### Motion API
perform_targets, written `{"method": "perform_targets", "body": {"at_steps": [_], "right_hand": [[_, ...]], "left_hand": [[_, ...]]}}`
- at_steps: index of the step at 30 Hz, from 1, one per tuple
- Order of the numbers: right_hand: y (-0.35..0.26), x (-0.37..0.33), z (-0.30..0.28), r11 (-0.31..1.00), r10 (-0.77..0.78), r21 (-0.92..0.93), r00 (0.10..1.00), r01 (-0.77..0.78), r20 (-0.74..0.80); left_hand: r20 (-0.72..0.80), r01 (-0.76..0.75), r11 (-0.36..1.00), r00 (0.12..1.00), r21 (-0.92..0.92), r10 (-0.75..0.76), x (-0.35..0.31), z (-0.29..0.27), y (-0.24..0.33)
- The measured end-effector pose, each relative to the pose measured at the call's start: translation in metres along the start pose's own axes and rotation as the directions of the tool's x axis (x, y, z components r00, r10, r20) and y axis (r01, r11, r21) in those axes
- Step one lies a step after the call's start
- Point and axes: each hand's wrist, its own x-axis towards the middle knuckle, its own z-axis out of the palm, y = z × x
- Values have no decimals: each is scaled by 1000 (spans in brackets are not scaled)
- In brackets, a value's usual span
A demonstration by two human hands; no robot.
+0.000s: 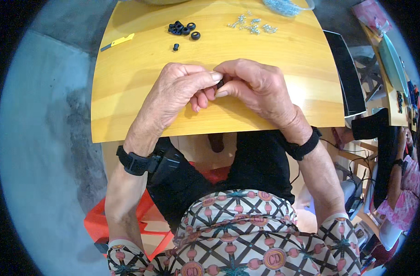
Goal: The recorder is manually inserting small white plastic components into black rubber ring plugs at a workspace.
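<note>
Above the near half of the yellow wooden table, my left hand [180, 87] and my right hand [258, 87] meet fingertip to fingertip. Between them is a small black part [220, 84], mostly covered by the fingers. Thumb and forefinger of each hand are closed in a pinch on it. Farther off lies a small black spool-shaped piece [176, 47], standing apart from a loose cluster of black pieces [177, 28]. Two round black rings, one of them a black ring [195, 36] with a pale centre, sit at that cluster's right.
A yellow utility knife [119, 41] rests at the table's left edge. Small clear pieces [253, 28] are scattered at the far right, near a transparent container [286, 7] of similar pieces. Another person [405, 179] sits at a neighbouring table on the right.
</note>
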Motion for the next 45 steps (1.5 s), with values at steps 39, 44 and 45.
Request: {"method": "perform_targets", "body": {"at_steps": [39, 44, 45], "right_hand": [[1, -2, -4, 996, 60, 54, 996, -64, 71], [3, -4, -3, 998, 54, 15, 996, -55, 78], [2, -3, -3, 999, 37, -1, 996, -37, 79]], "left_hand": [[163, 118, 991, 981, -66, -106, -2, -8, 2], [131, 119, 991, 983, 69, -127, -1, -6, 4], [134, 122, 990, 982, 68, -130, 0, -6, 4]]}}
